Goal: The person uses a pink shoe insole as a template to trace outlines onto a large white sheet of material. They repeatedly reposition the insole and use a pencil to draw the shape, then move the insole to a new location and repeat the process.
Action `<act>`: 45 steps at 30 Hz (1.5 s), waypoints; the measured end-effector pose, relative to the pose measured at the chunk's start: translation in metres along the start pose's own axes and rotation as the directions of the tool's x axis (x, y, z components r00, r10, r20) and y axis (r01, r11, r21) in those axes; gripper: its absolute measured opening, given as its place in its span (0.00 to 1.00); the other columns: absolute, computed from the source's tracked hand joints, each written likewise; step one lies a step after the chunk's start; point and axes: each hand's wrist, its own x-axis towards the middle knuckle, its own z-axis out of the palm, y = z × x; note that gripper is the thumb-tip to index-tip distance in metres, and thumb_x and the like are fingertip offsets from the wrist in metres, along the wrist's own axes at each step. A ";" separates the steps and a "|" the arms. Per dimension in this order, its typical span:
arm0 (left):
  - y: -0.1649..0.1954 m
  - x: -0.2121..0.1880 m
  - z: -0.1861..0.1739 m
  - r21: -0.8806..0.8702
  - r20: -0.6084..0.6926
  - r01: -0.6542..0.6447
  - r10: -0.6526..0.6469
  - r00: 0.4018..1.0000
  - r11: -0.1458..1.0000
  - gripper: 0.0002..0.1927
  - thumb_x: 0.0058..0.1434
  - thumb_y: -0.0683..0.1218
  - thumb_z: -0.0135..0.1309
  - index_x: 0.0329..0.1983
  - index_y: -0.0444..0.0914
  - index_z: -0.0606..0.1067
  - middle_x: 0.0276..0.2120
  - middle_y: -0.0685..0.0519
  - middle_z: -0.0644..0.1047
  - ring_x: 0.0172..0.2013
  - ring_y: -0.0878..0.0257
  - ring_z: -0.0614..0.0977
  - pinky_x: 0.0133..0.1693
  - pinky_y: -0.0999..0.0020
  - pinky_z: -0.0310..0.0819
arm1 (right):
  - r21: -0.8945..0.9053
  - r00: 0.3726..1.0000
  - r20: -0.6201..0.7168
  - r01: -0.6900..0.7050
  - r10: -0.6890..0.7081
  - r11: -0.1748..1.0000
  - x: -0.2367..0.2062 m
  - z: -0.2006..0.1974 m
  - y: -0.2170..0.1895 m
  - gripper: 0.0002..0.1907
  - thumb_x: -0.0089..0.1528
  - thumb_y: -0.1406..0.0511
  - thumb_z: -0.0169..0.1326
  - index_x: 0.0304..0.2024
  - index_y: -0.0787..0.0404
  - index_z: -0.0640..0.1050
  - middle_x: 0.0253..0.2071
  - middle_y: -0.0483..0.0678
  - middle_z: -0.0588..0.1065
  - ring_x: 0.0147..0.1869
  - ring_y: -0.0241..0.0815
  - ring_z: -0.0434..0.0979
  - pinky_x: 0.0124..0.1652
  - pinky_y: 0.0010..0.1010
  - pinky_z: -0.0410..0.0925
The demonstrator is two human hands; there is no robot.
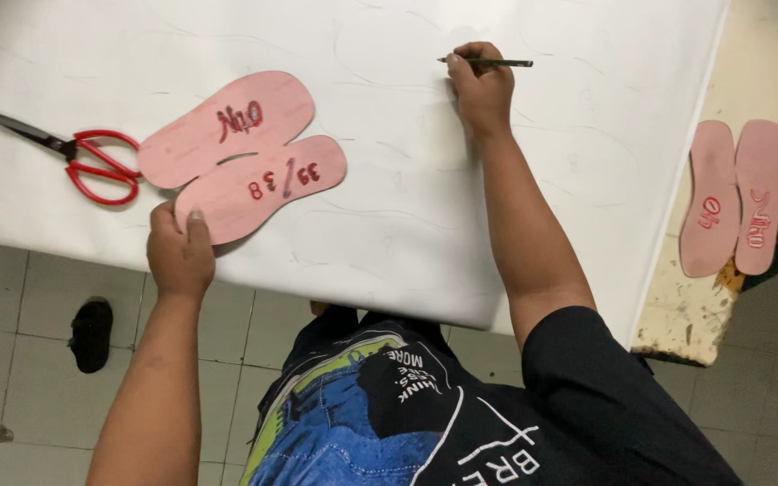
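My left hand (pixel 179 251) grips the heel end of a pink sole-shaped template (pixel 263 186) lying on a white sheet (pixel 389 180). A second pink template (pixel 227 126) lies just beyond it, partly overlapping. My right hand (pixel 479 85) holds a dark pencil (pixel 490 62) with its tip on the white sheet, far from the templates. Faint drawn outlines of soles show on the sheet around both hands.
Red-handled scissors (pixel 78 155) lie on the sheet left of the templates. Two more pink templates (pixel 736 198) rest side by side on a worn table edge (pixel 686 315) at the right. A dark object (pixel 92 333) lies on the tiled floor.
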 end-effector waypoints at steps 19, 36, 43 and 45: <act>-0.030 0.085 -0.043 -0.426 0.640 0.722 -0.382 0.666 0.545 0.19 0.67 0.49 0.52 0.57 0.33 0.71 0.41 0.49 0.81 0.36 0.62 0.85 0.37 0.62 0.85 | -0.200 0.987 -0.158 -0.070 0.038 0.977 0.048 0.028 0.001 0.04 0.64 0.70 0.55 0.35 0.63 0.73 0.25 0.43 0.72 0.24 0.31 0.67 0.24 0.25 0.62; -0.043 0.111 -0.034 -0.383 0.621 0.761 -0.464 0.631 0.523 0.16 0.68 0.48 0.53 0.52 0.33 0.75 0.37 0.47 0.82 0.31 0.62 0.85 0.31 0.67 0.83 | -0.150 0.991 -0.101 0.073 -0.088 0.986 0.127 0.040 0.025 0.03 0.67 0.68 0.58 0.42 0.62 0.77 0.29 0.42 0.77 0.28 0.29 0.76 0.22 0.22 0.65; -0.038 0.113 -0.035 -0.379 0.608 0.754 -0.470 0.640 0.536 0.15 0.67 0.49 0.54 0.49 0.33 0.75 0.35 0.48 0.82 0.29 0.63 0.84 0.29 0.68 0.83 | -0.153 0.984 -0.082 0.143 -0.156 0.978 0.138 0.050 0.020 0.02 0.67 0.71 0.55 0.40 0.62 0.74 0.31 0.46 0.77 0.29 0.34 0.77 0.29 0.25 0.73; -0.038 0.116 -0.037 -0.371 0.601 0.750 -0.474 0.644 0.548 0.15 0.67 0.49 0.54 0.47 0.32 0.76 0.32 0.48 0.81 0.26 0.64 0.83 0.28 0.69 0.82 | -0.124 0.983 -0.038 0.176 -0.182 0.977 0.136 0.070 0.016 0.02 0.67 0.71 0.54 0.40 0.62 0.73 0.32 0.47 0.77 0.31 0.35 0.77 0.30 0.26 0.73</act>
